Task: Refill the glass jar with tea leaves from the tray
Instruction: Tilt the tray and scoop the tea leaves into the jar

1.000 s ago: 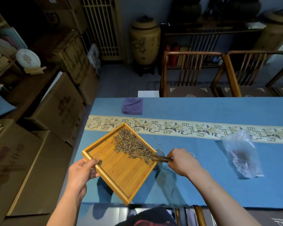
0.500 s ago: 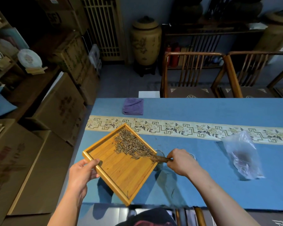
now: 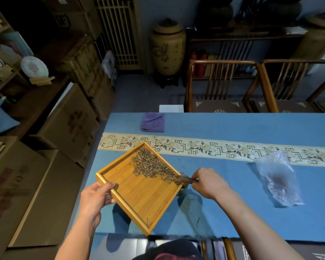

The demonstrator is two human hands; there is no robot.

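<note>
A square bamboo tray [image 3: 139, 199] is held tilted above the blue table, gripped at its left corner by my left hand [image 3: 96, 198]. A pile of dry tea leaves [image 3: 150, 165] lies along the tray's upper right side, trailing toward its right corner. My right hand [image 3: 208, 182] holds a dark wooden scoop [image 3: 185, 179] whose tip touches the leaves at that corner. The glass jar [image 3: 183, 186] stands on the table just under the tray's right corner, mostly hidden by tray and scoop; only part of its rim and side shows.
A crumpled clear plastic bag [image 3: 278, 177] lies on the right of the blue tablecloth [image 3: 233, 209]. A folded purple cloth [image 3: 152, 122] sits at the far left edge. Wooden chairs [image 3: 221, 85] stand behind the table, cardboard boxes [image 3: 64, 128] to the left.
The scoop has drawn leaves along the tray's right edge toward the corner over the jar. The tray and left hand have hardly shifted.
</note>
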